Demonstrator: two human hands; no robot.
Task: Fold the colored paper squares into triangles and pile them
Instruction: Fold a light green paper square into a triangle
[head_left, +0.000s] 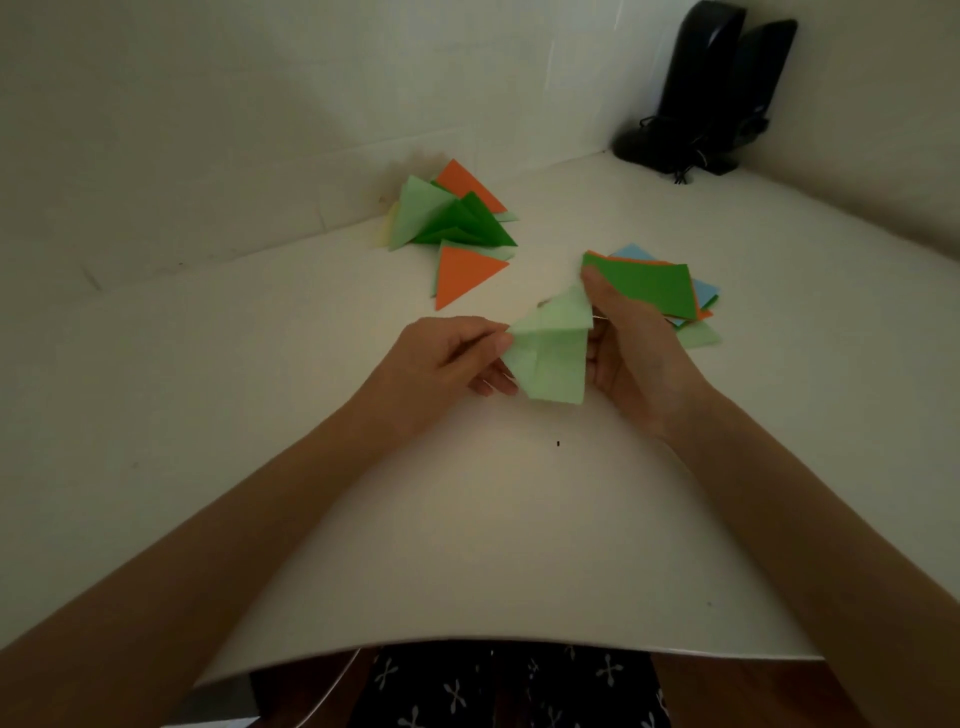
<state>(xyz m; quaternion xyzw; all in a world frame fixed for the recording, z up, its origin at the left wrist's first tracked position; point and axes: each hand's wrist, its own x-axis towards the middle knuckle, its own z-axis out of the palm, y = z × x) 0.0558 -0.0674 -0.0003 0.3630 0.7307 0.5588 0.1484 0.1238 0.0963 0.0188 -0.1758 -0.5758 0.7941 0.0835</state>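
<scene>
White worktop (311, 415): folded triangle pile (452, 223) at back, unfolded square stack (649, 286) right of centre, apart from it. Left hand (441, 364) and right hand (634, 343) hold a light green square (553, 358) between them, near the stack, top flap partly folded over. Left fingers (498, 343) pinch its left corner, right fingers (597, 291) grip its right edge. Best: match corners exactly first, then crease flat

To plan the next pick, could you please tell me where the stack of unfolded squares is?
The stack lies on the table, right of centre in the head view, just behind the right hand.
</scene>
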